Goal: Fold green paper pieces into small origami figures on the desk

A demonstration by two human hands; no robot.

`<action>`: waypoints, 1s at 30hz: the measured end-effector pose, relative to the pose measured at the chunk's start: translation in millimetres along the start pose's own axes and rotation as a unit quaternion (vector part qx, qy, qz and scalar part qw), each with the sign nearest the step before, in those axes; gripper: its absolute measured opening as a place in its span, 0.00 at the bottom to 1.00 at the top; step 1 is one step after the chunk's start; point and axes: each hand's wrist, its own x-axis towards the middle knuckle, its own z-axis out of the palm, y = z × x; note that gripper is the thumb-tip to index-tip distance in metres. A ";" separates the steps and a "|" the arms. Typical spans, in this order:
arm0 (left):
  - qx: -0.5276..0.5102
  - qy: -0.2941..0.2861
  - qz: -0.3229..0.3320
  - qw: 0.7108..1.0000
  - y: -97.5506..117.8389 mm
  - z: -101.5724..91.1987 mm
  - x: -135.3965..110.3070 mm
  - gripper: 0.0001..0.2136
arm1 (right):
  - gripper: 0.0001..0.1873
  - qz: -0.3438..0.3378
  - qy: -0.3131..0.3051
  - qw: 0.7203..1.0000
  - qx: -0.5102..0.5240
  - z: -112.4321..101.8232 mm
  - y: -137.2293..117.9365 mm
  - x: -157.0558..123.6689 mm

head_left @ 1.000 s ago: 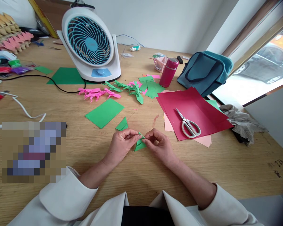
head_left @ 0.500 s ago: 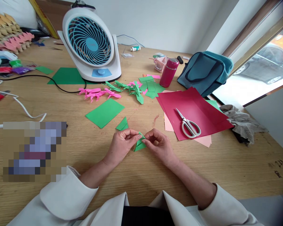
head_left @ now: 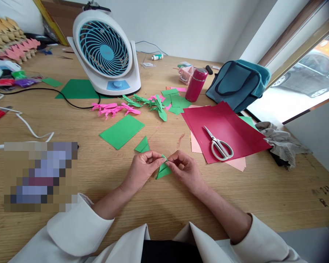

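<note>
A small piece of folded green paper (head_left: 162, 172) is pinched between my two hands just above the wooden table. The thumb and forefinger of my left hand (head_left: 141, 168) grip its upper left edge. My right hand (head_left: 185, 171) pinches the upper right edge close by, the fingertips of both hands almost meeting. A crease or flap line runs across the paper, and its pointed lower part hangs toward me. Beyond my left hand lies a folded green triangle (head_left: 143, 145). Farther back is a flat green paper rectangle (head_left: 122, 132).
Scissors (head_left: 218, 144) lie on red paper sheets (head_left: 241, 128) at the right. Pink folded figures (head_left: 113, 109) and green ones (head_left: 159, 109) sit before a fan (head_left: 106, 51). A red flask (head_left: 196, 84) and blue bag (head_left: 237, 86) stand behind. A white cable (head_left: 30, 128) runs along the left.
The folded green paper has tilted slightly, its lower point now a little nearer to me. Both hands keep their pinch in almost the same place.
</note>
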 end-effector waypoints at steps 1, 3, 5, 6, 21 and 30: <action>-0.005 0.000 -0.003 1.000 0.3 0.2 -0.1 0.12 | 0.11 -0.002 -0.001 1.000 -0.003 -0.2 -0.3 -0.1; -0.013 0.000 -0.009 1.000 1.3 0.6 -0.5 0.13 | 0.11 -0.006 -0.003 1.000 -0.005 -0.7 -1.2 -0.2; -0.015 0.002 -0.012 1.000 2.2 0.9 -0.8 0.14 | 0.11 -0.008 -0.004 1.000 -0.008 -1.1 -2.0 -0.4; -0.015 0.004 -0.012 1.000 2.6 0.9 -0.9 0.14 | 0.11 -0.009 -0.004 1.000 -0.009 -1.3 -2.4 -0.4; -0.024 0.001 -0.008 1.000 0.1 0.2 -0.2 0.11 | 0.10 -0.009 0.006 1.000 -0.007 -0.3 -1.4 -0.7; 0.012 -0.014 0.033 0.999 3.5 -1.4 -1.5 0.10 | 0.09 0.003 0.001 1.000 -0.020 -0.3 -5.5 -1.6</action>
